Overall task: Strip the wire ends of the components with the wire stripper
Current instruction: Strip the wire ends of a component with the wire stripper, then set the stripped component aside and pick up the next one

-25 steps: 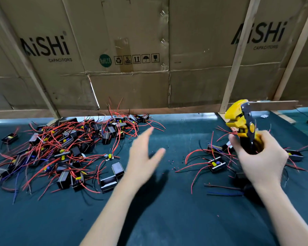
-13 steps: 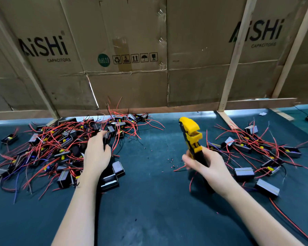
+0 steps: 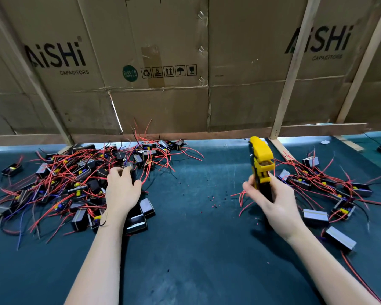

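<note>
While the left hand (image 3: pixel 122 190) reaches into the big heap of components (image 3: pixel 75 181) on the left side of the tabletop (image 3: pixel 196 249), its fingers curl down over one small black block at the near edge of the pile; whether they have really closed on it I cannot tell, because the back of the hand hides the grip. The right hand (image 3: pixel 271 199) is wrapped firmly round the dark handles of the wire stripper (image 3: pixel 261 164), which stands upright with its yellow head pointing away, between the two piles. A second, looser scatter of components (image 3: pixel 330 190) lies to the right of that hand.

Each component looks like a small black rectangular case, some with a grey face, with yellow and blue parts showing inside and long thin leads trailing out, mostly red, a few black or blue. They are probably light and rigid in the body, while the leads are limp and springy and lie tangled across one another, so lifting one by a wire would likely drag its neighbours along. Taking hold of the case itself seems the safer choice, then drawing it clear of the tangle. The leads are thin, so I would expect them to kink if pulled hard. Tiny red and black bits of insulation (image 3: pixel 213 198) dot the dark green surface between the hands.
</note>
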